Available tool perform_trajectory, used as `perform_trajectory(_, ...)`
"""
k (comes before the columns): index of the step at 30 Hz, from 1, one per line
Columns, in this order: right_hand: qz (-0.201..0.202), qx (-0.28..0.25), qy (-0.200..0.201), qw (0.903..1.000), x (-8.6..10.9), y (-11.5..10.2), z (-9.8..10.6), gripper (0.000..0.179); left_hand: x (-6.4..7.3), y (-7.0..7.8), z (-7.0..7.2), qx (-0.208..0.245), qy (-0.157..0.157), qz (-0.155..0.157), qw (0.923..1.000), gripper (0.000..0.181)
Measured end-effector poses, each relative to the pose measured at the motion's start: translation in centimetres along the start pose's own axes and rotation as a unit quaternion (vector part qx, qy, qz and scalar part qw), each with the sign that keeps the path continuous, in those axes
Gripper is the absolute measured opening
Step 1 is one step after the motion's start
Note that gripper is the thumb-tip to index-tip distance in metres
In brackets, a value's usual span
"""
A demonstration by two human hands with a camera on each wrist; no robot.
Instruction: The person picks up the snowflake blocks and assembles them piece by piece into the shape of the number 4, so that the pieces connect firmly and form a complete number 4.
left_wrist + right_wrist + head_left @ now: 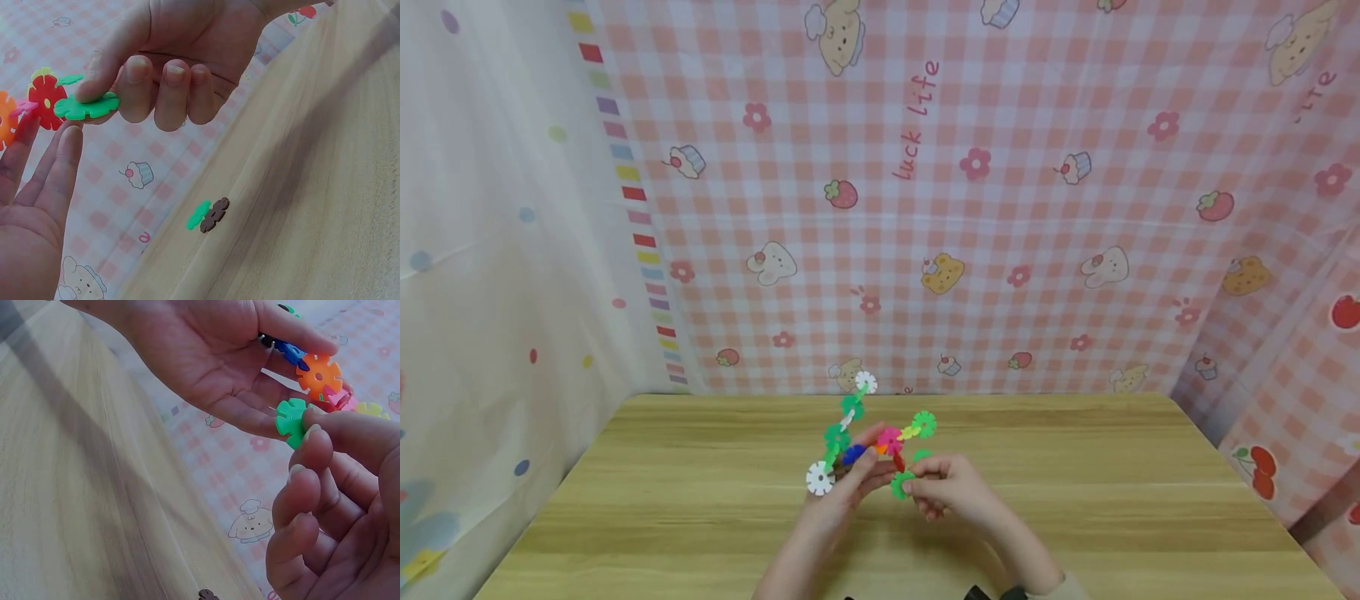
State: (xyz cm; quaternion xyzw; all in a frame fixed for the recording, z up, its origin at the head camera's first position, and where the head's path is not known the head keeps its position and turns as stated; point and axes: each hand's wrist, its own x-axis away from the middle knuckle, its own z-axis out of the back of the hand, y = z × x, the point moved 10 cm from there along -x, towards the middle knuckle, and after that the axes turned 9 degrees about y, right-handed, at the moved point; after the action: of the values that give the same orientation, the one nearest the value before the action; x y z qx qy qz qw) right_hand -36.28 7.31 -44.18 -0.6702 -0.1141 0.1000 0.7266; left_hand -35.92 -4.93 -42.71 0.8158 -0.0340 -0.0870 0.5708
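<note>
A branching chain of slotted plastic snowflake discs is held up over the table. My left hand [859, 482] grips it near the blue disc [853, 455] and orange disc [317, 376], thumb in front and fingers behind. From there, green and white discs run up to a white disc [866, 382] and down to another white disc [820, 478]. Rightward come a pink disc [890, 440], yellow pieces and a light green disc [924, 424]. Between thumb and index finger, my right hand [953, 485] pinches a green disc [87, 107] beside the red disc [46, 100].
On the wooden table [700, 517], a loose green disc [199, 214] and a brown disc [215, 215] lie side by side, beyond my right hand. A pink checked cloth [880, 250] hangs behind the table's far edge, with a pale dotted cloth [490, 250] on the left.
</note>
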Motion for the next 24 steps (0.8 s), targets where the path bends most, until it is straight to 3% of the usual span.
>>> perform_trajectory(14,0.01,-0.001,-0.014,0.9999,-0.12,0.03,0.06,0.018,0.04,0.1,-0.41,0.008,-0.017,-0.011,0.9998,0.048)
perform_trajectory(24,0.027,0.02,0.0,0.9994,0.01,-0.62,0.51,0.02,0.16,-0.25,-0.6,0.008,-0.019,-0.01,0.9997,0.048)
